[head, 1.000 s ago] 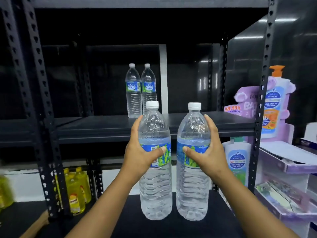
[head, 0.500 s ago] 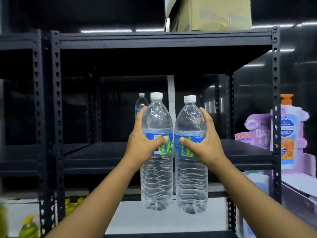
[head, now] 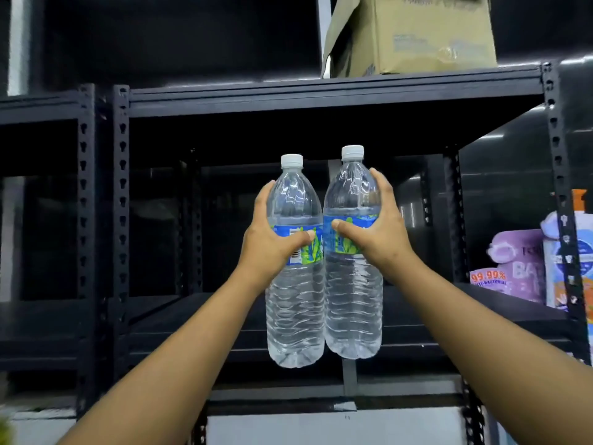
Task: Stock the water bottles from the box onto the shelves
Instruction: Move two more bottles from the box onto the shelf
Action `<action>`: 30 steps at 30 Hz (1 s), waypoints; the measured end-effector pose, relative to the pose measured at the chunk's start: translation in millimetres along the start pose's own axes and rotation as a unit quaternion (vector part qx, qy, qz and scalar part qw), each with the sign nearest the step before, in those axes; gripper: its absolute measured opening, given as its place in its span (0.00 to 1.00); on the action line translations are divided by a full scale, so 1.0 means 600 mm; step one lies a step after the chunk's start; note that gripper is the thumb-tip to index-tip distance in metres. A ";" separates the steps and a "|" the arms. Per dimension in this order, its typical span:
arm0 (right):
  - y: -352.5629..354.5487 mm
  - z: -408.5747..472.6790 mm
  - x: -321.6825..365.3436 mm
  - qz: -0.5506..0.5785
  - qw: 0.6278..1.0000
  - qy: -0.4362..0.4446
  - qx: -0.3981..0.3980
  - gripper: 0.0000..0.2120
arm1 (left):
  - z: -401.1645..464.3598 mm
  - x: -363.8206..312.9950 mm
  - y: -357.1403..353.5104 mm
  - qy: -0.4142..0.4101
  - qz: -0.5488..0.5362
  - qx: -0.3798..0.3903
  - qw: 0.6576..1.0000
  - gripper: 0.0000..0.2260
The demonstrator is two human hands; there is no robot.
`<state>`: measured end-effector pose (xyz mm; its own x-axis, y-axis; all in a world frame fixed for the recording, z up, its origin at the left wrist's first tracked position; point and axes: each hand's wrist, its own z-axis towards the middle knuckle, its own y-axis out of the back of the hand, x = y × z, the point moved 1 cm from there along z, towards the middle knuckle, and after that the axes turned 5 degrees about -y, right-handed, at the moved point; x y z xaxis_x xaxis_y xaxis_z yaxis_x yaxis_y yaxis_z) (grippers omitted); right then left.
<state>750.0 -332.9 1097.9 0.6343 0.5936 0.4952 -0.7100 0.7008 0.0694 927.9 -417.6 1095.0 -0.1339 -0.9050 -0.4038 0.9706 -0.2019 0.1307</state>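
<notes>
- Left hand [head: 272,242] is wrapped round one water bottle [head: 295,284], right hand [head: 375,232] round the other bottle [head: 353,277], both held up in front of the shelf [head: 449,303].
- Bottles are touching and look heavy, so a one-hand grip could slip.
- Bottoms hang below the shelf edge, so they might clip it going in.

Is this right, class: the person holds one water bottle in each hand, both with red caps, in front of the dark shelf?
Not quite. The head view shows white caps, not red, on the left bottle and the right bottle. The rest stands: the left hand and right hand each hold one bottle in front of the dark shelf.
</notes>
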 end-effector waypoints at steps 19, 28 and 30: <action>-0.077 0.093 -0.114 -0.035 0.999 -0.024 -0.019 0.46 | 0.086 0.134 -0.024 0.006 0.022 -0.014 1.000 0.42; -0.116 0.121 -0.169 -0.031 0.999 -0.044 -0.001 0.45 | 0.117 0.207 -0.032 0.023 0.018 -0.023 0.999 0.40; -0.123 0.126 -0.177 -0.029 0.999 -0.045 0.002 0.44 | 0.121 0.222 -0.035 0.024 0.021 -0.025 0.999 0.40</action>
<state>711.8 -477.6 1105.6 0.6440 0.5141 0.5665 -0.6745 0.7310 0.1034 875.1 -560.9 1104.3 -0.0842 -0.8927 -0.4427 0.9843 -0.1438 0.1028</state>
